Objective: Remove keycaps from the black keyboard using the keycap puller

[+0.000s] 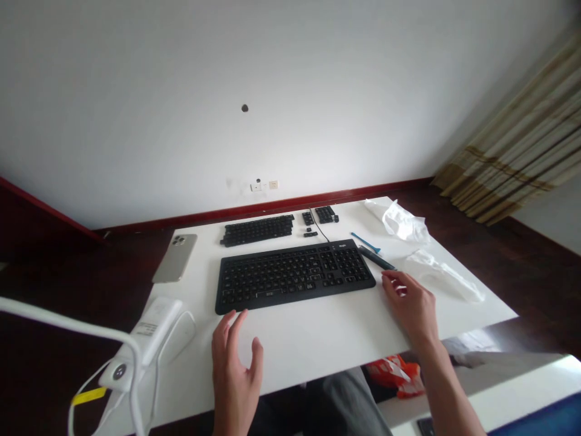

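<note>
My left hand (236,363) hovers over the smooth white desk (318,339), fingers spread, tips just short of the front edge of the keyboard (295,274). Holding nothing.

My right hand (411,303) lies palm down by the keyboard's right end, fingers loosely spread, fingertips (389,277) at the near end of a slim dark stick-shaped tool (376,258); cannot tell if they touch it.

Keyboard: flat, black, matte plastic, long rectangle, lying square in the desk's middle. Its cable (318,227) runs back toward the wall.

Behind it: a set of loose black keys (258,231) in rows, smaller key groups (325,214) to their right.

Right side: thin blue pick (364,242), crumpled white plastic bag (403,223), a second clear wrapper (447,275) near the right edge.

Left side: grey phone (175,257) face down, white rounded device (157,330) at the near-left corner.

Bare desk between the keyboard and the front edge, between both hands.
</note>
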The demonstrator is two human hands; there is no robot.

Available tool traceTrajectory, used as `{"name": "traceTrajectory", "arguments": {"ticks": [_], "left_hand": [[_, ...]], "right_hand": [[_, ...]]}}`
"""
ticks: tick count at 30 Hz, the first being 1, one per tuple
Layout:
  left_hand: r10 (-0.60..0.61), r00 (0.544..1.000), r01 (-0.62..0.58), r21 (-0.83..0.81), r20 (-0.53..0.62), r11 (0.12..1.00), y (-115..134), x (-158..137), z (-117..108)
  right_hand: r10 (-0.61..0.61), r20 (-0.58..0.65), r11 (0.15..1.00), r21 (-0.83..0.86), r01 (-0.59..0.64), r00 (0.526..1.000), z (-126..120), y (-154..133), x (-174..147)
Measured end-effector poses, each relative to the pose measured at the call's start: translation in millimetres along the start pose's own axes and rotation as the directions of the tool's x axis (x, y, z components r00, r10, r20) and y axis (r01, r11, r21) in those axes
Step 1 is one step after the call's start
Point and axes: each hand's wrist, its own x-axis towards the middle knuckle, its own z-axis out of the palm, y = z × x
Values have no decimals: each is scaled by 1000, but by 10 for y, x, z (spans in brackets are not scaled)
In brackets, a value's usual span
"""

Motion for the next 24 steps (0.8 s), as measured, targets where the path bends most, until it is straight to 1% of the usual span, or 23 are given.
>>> {"name": "traceTrajectory", "arguments": {"ticks": [2,4,6,10,12,14,18,22,23,24], "left_hand": [[-54,998,54,18,-12,998,-86,115,-28],[-79,997,79,28,-9,996,-155,248,-25],[-83,996,83,21,-26,996,-207,377,-5],[-66,997,64,-68,-35,996,-258,533,17],[-74,997,71,-106,-26,992,-260,531,-3],[-88,996,82,-148,-31,986,-254,483,-40],[-57,998,50,-190,-32,981,-276,356,-99],[-43,999,37,-160,-31,986,-329,331,-80],[-33,998,26,-139,-46,990,-318,336,-70],[-19,997,10,-113,-75,994,-284,337,-63]], "right_hand": [[8,34,999,-35,-6,999,40,3,8],[12,46,998,-57,-9,999,75,10,10],[0,51,998,-64,4,999,98,9,1],[-78,85,997,-22,80,993,105,-26,-38],[-80,99,997,0,80,992,91,-41,-48],[-51,116,999,18,49,992,68,-40,-43],[-15,133,1000,4,15,991,25,-4,-8],[40,78,997,-67,-35,996,11,18,-15],[57,39,995,-84,-54,998,12,5,-33],[66,-27,993,-96,-68,997,16,-24,-60]]}}
